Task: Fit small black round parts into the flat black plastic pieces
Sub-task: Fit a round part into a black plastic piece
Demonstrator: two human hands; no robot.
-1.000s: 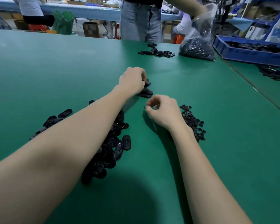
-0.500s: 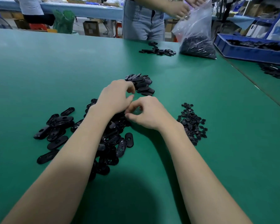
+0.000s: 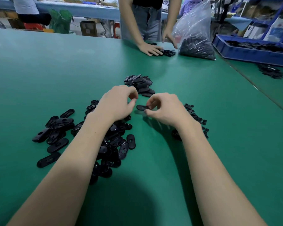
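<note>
Right hand [image 3: 165,110] pinching one flat black piece [image 3: 141,107] by its end, the piece held just above the counter [image 3: 203,160]. Left hand [image 3: 119,103] just beside it at nine o'clock, fingers curled, thumb and forefinger close together; cannot tell whether a round part sits between them. Best done, by the look of it: piece kept level, hole facing up, round part seated square and pressed home with the thumb.

Loose pile of unfitted pieces [image 3: 114,144] at seven o'clock, under the left forearm. Small round parts [image 3: 194,115] at three o'clock, beside the right wrist. Stack of flat pieces [image 3: 140,85] at twelve o'clock, probably finished ones.

Green counter throughout. Far side: another person's hand [image 3: 149,48] on more parts, clear plastic bag [image 3: 194,30], blue tray [image 3: 252,49] at two o'clock.
</note>
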